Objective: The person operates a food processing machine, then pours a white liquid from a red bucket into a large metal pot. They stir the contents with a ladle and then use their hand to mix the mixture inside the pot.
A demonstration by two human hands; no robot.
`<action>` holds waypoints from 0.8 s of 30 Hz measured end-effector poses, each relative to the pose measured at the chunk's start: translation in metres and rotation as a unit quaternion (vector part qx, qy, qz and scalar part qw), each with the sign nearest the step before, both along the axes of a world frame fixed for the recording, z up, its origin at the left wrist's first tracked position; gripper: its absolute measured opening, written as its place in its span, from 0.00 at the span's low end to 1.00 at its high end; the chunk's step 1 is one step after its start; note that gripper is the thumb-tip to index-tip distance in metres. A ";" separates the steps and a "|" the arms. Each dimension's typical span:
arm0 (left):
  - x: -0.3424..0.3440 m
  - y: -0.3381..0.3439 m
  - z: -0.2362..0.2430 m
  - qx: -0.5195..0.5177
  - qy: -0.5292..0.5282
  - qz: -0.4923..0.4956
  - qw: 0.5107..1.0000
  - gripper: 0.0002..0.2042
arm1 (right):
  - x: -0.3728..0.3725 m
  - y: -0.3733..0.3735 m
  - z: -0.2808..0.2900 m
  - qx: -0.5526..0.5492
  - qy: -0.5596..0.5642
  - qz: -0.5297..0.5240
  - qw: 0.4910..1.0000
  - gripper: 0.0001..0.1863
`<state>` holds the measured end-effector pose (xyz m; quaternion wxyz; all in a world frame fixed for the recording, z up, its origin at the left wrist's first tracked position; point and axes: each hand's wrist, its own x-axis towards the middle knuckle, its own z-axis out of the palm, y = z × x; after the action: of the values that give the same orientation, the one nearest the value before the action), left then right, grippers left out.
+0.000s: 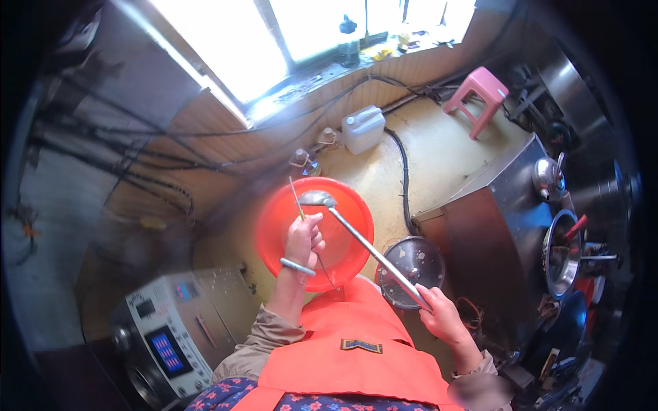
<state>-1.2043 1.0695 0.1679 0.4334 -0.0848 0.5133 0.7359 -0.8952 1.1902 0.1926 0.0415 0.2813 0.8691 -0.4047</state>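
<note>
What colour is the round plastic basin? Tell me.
The basin is red, shown in head view.

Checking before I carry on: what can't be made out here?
Head view, all:
Thin stick: middle hidden by the left hand.
Ladle: handle's end covered by the right hand.
Window: outside washed out by glare.
Machine: panel markings too small to read.

The right hand (444,316) grips a ladle (375,254) over a basin (269,227).
</note>
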 end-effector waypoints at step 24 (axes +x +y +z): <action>-0.124 0.612 0.002 0.022 -0.054 -0.389 0.920 0.02 | -0.171 0.356 0.035 -0.156 0.095 -0.431 0.884 0.22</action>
<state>-1.3286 1.6817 0.1698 0.7139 0.0918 0.4653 0.5152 -1.0659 1.5466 0.2277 -0.1770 0.5783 0.5876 -0.5375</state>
